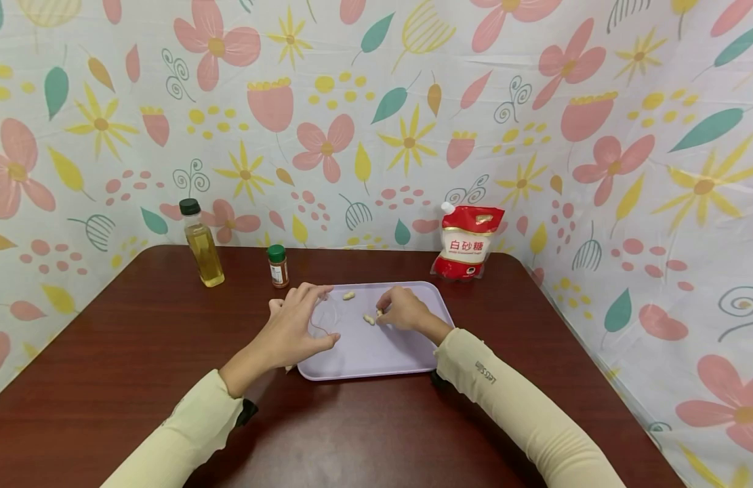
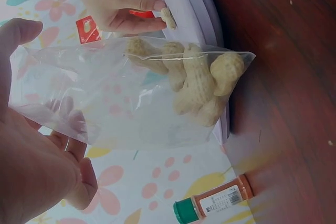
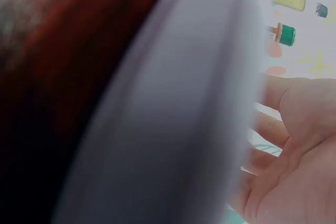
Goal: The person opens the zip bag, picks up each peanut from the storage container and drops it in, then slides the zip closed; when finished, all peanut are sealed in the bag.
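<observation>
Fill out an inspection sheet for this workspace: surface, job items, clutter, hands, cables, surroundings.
Surface: dark, shiny table, with a pale purple tray lying flat on it.
Job items: two loose peanuts on the tray; a clear bag with more peanuts gathered in its bottom end.
Clutter: along the back, a bottle of yellow liquid and a green-capped jar left of the tray; a red-and-white pouch behind its right end.
Hands: left hand curved around the bag, near the tray's left end; right hand pinches a third peanut.
Cables: nothing seen.
Surroundings: flower-print sheet behind the table and along its right side.
</observation>
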Available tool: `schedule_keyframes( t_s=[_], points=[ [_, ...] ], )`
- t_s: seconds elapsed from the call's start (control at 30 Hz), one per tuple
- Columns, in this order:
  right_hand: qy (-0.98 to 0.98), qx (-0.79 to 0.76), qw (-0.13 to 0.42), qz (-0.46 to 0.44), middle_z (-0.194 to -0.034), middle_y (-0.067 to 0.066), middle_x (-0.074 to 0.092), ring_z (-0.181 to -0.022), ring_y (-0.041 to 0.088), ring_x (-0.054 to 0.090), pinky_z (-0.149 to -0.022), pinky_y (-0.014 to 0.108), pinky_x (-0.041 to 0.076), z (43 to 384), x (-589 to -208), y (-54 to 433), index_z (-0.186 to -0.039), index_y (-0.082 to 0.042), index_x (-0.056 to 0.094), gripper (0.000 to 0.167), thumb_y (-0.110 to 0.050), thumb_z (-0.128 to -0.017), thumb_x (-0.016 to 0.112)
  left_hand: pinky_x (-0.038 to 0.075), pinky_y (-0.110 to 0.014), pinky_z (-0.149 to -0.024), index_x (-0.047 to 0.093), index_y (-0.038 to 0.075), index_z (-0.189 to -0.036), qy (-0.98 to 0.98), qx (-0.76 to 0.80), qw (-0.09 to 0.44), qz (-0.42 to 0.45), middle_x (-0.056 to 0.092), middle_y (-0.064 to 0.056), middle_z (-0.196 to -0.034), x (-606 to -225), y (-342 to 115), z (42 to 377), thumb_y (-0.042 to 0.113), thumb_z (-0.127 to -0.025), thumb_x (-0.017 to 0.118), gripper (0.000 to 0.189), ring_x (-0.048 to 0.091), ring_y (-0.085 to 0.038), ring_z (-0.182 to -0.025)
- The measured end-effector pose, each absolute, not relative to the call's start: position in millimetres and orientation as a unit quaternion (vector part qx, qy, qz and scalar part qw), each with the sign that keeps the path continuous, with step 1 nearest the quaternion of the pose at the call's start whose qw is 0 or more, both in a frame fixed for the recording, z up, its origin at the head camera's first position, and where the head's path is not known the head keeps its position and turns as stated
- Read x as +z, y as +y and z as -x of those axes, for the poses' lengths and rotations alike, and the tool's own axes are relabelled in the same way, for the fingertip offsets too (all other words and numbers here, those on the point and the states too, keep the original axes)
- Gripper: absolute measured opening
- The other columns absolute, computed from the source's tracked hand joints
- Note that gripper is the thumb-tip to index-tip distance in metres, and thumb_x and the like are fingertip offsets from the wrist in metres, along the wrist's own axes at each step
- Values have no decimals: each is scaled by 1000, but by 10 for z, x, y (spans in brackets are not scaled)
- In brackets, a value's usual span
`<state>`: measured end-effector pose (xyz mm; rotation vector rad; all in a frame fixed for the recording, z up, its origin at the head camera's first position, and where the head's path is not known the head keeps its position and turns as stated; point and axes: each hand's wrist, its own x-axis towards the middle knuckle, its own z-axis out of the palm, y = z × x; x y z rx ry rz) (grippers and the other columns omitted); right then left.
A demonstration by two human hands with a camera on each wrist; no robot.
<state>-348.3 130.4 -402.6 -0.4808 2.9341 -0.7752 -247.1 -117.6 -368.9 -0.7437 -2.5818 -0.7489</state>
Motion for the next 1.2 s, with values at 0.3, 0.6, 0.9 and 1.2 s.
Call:
schedule_keyframes(
  t_s=[0.3,0.6,0.9,1.2],
  points=[
    [954,-243,20,175,-95,-1,73,-88,15,63,-76,34,51,3434,-3956,1281,-99,-8,76,25,-15,-76,83,27,-46,-76,50,13,-141,-912,-262,173,262,53,-2,-122,-3686,-1177,2473,38,-74,82,78,49,-23,-105],
    [937,-283,-16,205,-102,2,73,-101,25,65,-68,32,52,3254,-3703,1210,-102,-7,77,30,-22,-78,84,27,-46,-76,48,12,-142,-914,-263,166,261,52,-2,-121,-3693,-1178,2463,39,-76,81,78,49,-22,-106],
    [916,-311,-49,247,-98,-1,71,-71,9,64,-59,27,52,3029,-3469,1101,-97,-10,77,27,-25,-75,86,27,-46,-77,48,12,-142,-914,-264,165,259,52,-2,-121,-3690,-1179,2457,39,-75,82,79,49,-24,-106],
    [886,-350,-60,297,-95,-2,70,-59,10,62,-52,28,49,2804,-3281,956,-93,-12,76,23,-22,-75,86,27,-46,-76,48,11,-142,-910,-269,170,265,52,-2,-121,-3713,-1199,2449,41,-76,81,80,49,-23,-107]
  ],
)
